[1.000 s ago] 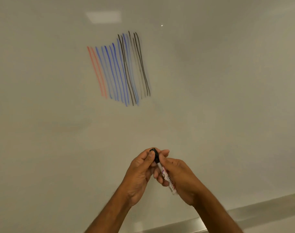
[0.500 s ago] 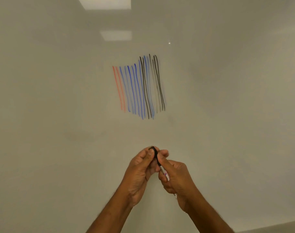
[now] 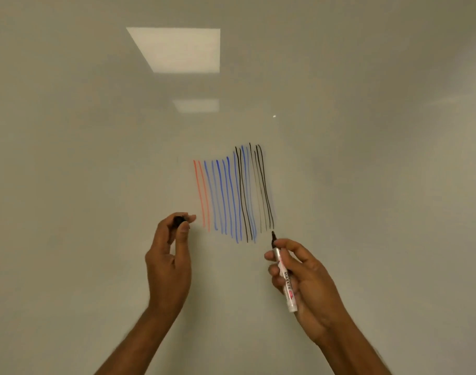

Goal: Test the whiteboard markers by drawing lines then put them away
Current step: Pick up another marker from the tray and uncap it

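Note:
A whiteboard (image 3: 367,185) fills the view. On it stand several near-vertical test lines (image 3: 232,193): red at the left, blue in the middle, black at the right. My right hand (image 3: 302,277) grips a white-barrelled black marker (image 3: 284,277), uncapped, tip up just below the rightmost black lines. Whether the tip touches the board I cannot tell. My left hand (image 3: 169,261) pinches the black cap (image 3: 179,220) between thumb and fingers, to the left of the red lines.
Two ceiling lights (image 3: 177,50) are reflected in the glossy board above the lines. Bare board lies to the right of the black lines and all around the hands.
The cap has come off the marker. My hands have parted: the left went up and left with the cap, the right moved right with the marker. The view tilted up, so the lines sit lower.

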Action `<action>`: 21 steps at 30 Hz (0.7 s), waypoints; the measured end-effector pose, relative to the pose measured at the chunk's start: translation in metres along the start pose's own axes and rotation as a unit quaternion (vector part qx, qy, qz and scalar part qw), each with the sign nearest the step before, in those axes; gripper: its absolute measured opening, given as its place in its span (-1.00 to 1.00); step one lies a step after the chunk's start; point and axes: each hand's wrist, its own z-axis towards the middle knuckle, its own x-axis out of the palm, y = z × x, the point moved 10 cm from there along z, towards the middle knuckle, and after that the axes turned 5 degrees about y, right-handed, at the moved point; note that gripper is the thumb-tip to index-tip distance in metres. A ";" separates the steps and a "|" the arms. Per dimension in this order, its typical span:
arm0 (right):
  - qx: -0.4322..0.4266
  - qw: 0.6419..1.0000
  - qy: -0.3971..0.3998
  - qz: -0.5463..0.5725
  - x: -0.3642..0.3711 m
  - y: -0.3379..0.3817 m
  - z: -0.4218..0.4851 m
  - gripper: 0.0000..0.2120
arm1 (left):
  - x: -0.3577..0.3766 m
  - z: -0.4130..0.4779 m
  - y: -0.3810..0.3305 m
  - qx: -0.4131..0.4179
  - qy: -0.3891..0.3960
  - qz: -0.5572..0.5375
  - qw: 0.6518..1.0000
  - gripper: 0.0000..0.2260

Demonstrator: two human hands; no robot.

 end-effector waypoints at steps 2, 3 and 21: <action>0.016 0.986 0.028 0.166 0.007 0.004 0.011 -0.70 | -0.005 0.016 0.004 0.026 0.000 0.034 0.999 -0.80; 0.011 0.976 0.042 0.212 0.009 0.007 0.015 -0.67 | -0.007 0.023 0.009 0.031 -0.001 0.052 0.998 -0.78; -0.398 0.849 -0.132 -0.322 0.034 0.137 0.063 -0.87 | 0.007 0.088 0.015 0.199 -0.036 0.205 0.958 -0.74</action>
